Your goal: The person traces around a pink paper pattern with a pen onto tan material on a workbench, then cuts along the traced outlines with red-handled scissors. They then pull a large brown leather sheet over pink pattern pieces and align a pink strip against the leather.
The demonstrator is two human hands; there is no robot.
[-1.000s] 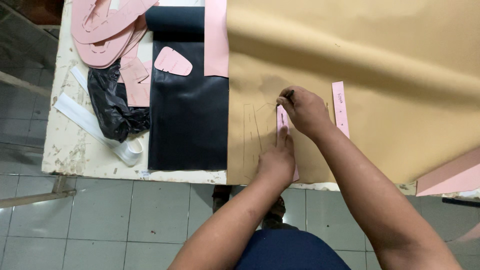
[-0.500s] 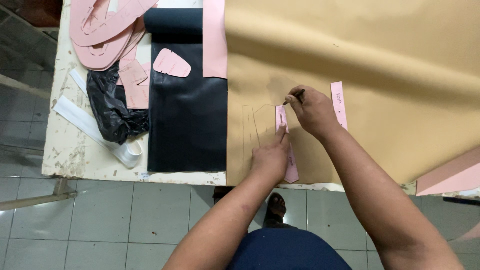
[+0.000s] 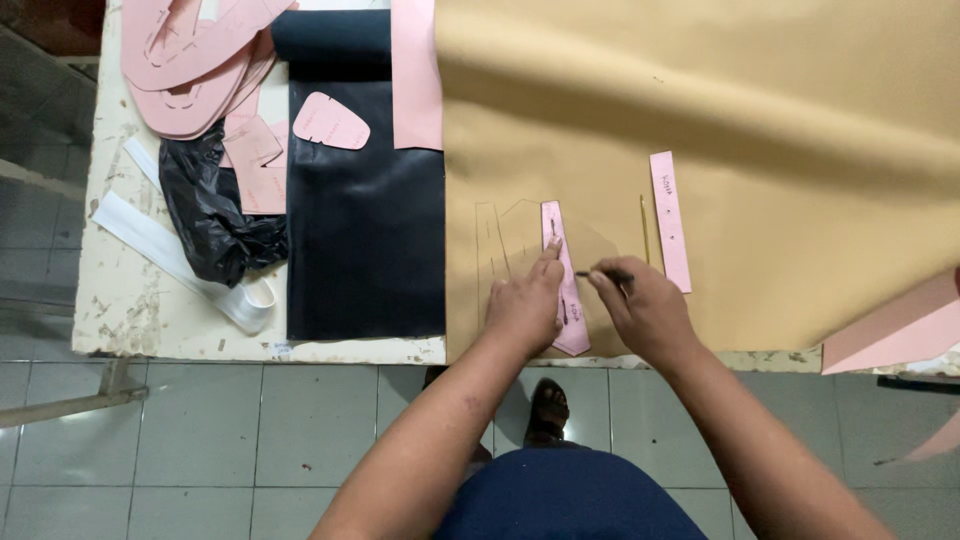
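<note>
A large tan sheet of material (image 3: 720, 130) covers the right part of the worn white table (image 3: 130, 310). On it lies a narrow pink pattern strip (image 3: 556, 232) with a pointed near end. My left hand (image 3: 525, 305) presses this strip flat, the index finger stretched along it. My right hand (image 3: 640, 310) grips a thin dark pen (image 3: 598, 273) with its tip at the strip's right edge. Traced outlines (image 3: 497, 245) show on the tan sheet just left of the strip.
A second pink strip (image 3: 669, 220) and a thin yellow stick (image 3: 644, 228) lie right of my hands. A dark navy sheet (image 3: 365, 220) lies to the left, with pink templates (image 3: 190, 60), a black plastic bag (image 3: 210, 215) and white strips (image 3: 170, 255). Another pink piece (image 3: 890, 335) sits far right.
My right hand has drawn back toward me along the strip's right edge with the pen. My left hand stays pressed on the strip.
</note>
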